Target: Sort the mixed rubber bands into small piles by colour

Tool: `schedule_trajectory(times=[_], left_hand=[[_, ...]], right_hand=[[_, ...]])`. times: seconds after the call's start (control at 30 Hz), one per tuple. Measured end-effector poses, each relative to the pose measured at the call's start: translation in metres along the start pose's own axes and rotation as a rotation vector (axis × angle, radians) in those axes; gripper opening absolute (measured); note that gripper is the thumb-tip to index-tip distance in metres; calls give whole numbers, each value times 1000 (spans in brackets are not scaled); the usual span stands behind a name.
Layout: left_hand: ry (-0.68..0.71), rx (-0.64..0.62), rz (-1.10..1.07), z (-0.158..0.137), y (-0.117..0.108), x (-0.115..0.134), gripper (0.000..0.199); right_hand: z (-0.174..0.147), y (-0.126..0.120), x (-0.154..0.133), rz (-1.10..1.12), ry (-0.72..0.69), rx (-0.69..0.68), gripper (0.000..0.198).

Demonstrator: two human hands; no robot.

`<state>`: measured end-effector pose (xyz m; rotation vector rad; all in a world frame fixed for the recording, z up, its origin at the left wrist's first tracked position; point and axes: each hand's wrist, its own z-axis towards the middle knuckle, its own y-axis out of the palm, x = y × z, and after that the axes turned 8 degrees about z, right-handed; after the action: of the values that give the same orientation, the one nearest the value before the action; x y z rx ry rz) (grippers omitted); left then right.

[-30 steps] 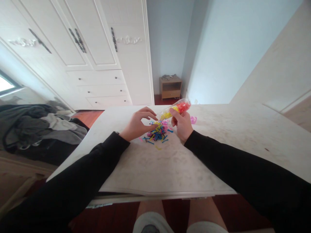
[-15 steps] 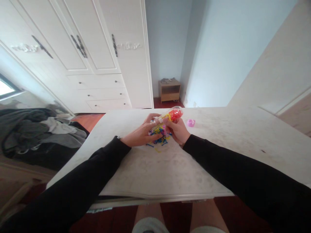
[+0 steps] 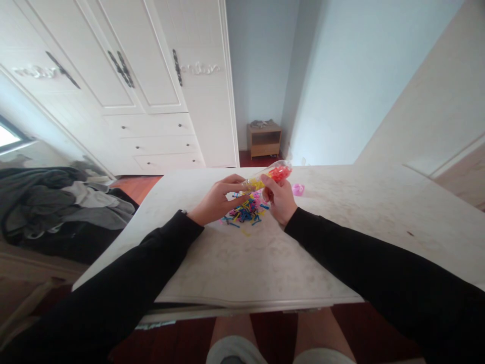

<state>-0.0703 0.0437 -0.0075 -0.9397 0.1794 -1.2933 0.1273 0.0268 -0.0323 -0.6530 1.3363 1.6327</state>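
A clear plastic bottle (image 3: 279, 173) with small red and yellow pieces inside lies tilted between my hands, its red-filled end up to the right. My right hand (image 3: 280, 198) wraps round its middle, thumb on top. At its lower left end, my left hand (image 3: 220, 199) has its fingers closed about the bottle; the fingertips are partly hidden. Just below spreads a pile of small thin plastic pieces (image 3: 248, 211) in blue, yellow, pink and black, too small to name surely. Right of my right hand sits a pink cap-like piece (image 3: 298, 190).
The whitish table (image 3: 265, 268) carries all this, with a small dark speck (image 3: 410, 233) at right. Dark and grey clothes (image 3: 56, 212) are heaped to the left. Behind stand a white wardrobe (image 3: 159, 136) and a small wooden nightstand (image 3: 265, 150).
The bottle has moved up and to the right with my right hand. My left hand has lifted slightly off the pile, so more of the coloured pieces show.
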Motion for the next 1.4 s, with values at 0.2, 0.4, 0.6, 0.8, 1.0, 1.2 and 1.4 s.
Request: schedule_trajectory(times=[0.2,0.4,0.6,0.8,1.0,1.2,1.4], left_hand=[[-75,135,-22,-1,2,-2,9],[-70,130,15,-1,0,-1,8],[-55,90,34,0,-4,4,8],[-31,84,33,0,-5,8,10],[-13,87,21,0,-6,8,9],[-26,56,11,1,-10,13,16],[-66,49,-55,1,-13,17,18]], right_hand=[[0,-1,1,-7,-14,-9,50],[-1,1,-4,-55,-36,25,46],[-3,4,-10,-51,-45,30,42],[-3,4,-9,-42,-34,19,43],[-3,3,-7,-49,-29,5,41],[-6,8,-17,-148,-107,53,33],[-14,7,-21,-282,-243,-91,28]])
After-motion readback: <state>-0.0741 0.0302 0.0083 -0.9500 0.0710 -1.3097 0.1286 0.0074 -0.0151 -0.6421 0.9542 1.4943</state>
